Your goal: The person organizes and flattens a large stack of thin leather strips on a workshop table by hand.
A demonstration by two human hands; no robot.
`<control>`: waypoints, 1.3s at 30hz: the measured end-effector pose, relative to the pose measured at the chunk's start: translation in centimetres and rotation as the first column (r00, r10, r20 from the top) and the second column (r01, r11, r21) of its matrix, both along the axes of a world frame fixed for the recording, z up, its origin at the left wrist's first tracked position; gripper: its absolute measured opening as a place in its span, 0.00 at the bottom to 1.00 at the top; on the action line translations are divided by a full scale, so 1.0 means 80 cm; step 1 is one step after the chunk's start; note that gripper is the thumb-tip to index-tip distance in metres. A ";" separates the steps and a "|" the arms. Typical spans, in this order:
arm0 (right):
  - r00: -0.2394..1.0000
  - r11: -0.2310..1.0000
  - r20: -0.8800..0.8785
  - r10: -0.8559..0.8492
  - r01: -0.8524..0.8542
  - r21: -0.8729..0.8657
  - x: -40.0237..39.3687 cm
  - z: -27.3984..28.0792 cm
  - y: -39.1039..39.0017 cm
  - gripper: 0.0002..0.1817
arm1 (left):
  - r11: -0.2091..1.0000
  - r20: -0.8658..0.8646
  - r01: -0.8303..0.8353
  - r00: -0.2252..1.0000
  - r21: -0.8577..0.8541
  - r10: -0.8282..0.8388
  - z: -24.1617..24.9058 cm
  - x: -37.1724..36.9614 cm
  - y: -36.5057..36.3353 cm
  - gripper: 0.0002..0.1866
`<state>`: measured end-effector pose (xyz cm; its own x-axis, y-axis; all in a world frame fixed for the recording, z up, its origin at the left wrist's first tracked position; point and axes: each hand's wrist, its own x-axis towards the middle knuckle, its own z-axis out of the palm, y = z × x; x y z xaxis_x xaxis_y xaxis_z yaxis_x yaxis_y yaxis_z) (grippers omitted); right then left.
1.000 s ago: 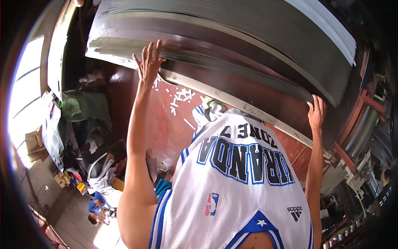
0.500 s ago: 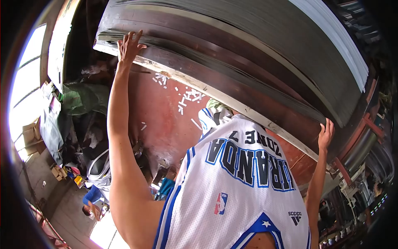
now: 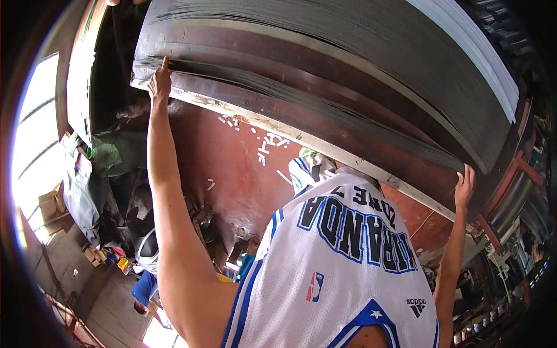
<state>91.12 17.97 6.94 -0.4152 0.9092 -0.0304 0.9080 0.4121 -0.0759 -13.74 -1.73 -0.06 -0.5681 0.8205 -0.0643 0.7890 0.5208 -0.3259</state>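
A thin stack of long, dark grey flexible sheets [image 3: 301,95] lies along the near side of the dark brown tabletop [image 3: 406,155]. At its left end is my left hand [image 3: 160,82], with one finger stretched forward onto the sheets and the others bent lower near the table edge. My right hand [image 3: 464,187] is at the stack's right end, fingers extended upward with their tips right at the sheet corner. Behind lies a much larger pile of dark grey sheets [image 3: 371,52], with a pale sheet layer [image 3: 476,52] along its far right side.
The table's pale front edge [image 3: 278,127] runs diagonally before my body. Small white scraps [image 3: 270,142] lie on the reddish floor [image 3: 214,156] below. A person in blue [image 3: 145,288] is at lower left. Dark rolls [image 3: 510,200] and a reddish frame [image 3: 484,225] stand at right.
My left hand has shifted left and down, its spread fingers drawn in to one extended finger. The near stack's sheets look more fanned out. My right hand stays at the right end.
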 end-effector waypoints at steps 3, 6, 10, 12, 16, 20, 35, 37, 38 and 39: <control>1.000 1.000 -0.017 -0.007 0.007 -0.004 0.000 0.004 -0.003 0.22 | 0.998 -0.053 -0.016 0.998 0.063 0.019 0.014 0.024 -0.014 0.41; 1.000 1.000 0.004 -0.011 0.011 -0.004 -0.001 0.009 -0.005 0.22 | 1.000 -0.116 -0.028 0.993 -0.007 0.027 0.019 0.029 -0.027 0.42; 1.000 0.999 0.015 -0.027 0.028 -0.036 0.005 0.014 -0.004 0.22 | 0.989 -0.091 0.083 0.993 0.123 -0.072 0.043 0.038 -0.023 0.32; 0.998 0.997 0.027 -0.048 0.050 -0.066 0.010 0.015 -0.001 0.22 | 0.991 -0.049 0.089 0.995 0.098 -0.084 0.066 0.049 -0.018 0.25; 0.999 0.996 0.023 -0.041 0.043 -0.072 0.019 0.012 0.001 0.22 | 0.986 -0.048 0.164 0.985 -0.040 -0.166 0.081 0.045 -0.032 0.11; 0.999 0.996 0.017 -0.045 0.046 -0.072 0.033 0.012 0.000 0.22 | 0.969 -0.044 0.245 0.968 -0.010 -0.245 0.075 0.038 -0.045 0.07; 0.998 0.998 0.038 -0.051 0.052 -0.026 0.037 0.010 -0.001 0.22 | 0.983 -0.330 0.001 0.942 -0.183 -0.063 0.113 0.117 0.029 0.16; 0.998 0.998 0.036 -0.059 0.059 0.008 0.024 0.011 -0.003 0.22 | 0.981 -0.050 0.180 0.983 0.075 -0.176 0.137 0.204 0.061 0.16; 0.999 0.999 0.040 -0.036 0.034 0.032 0.020 0.007 -0.007 0.22 | 0.889 0.312 0.185 0.890 0.419 -0.332 0.113 0.246 0.064 0.16; 0.999 0.999 0.008 -0.039 0.039 0.030 0.020 0.002 -0.008 0.23 | 0.722 0.545 0.030 0.634 0.691 -0.548 0.090 0.296 0.069 0.15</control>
<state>92.74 17.32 7.11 -0.3789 0.9254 -0.0060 0.9241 0.3780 -0.0561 9.90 3.81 7.13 -0.2860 0.9311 0.2265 0.7677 0.0812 0.6356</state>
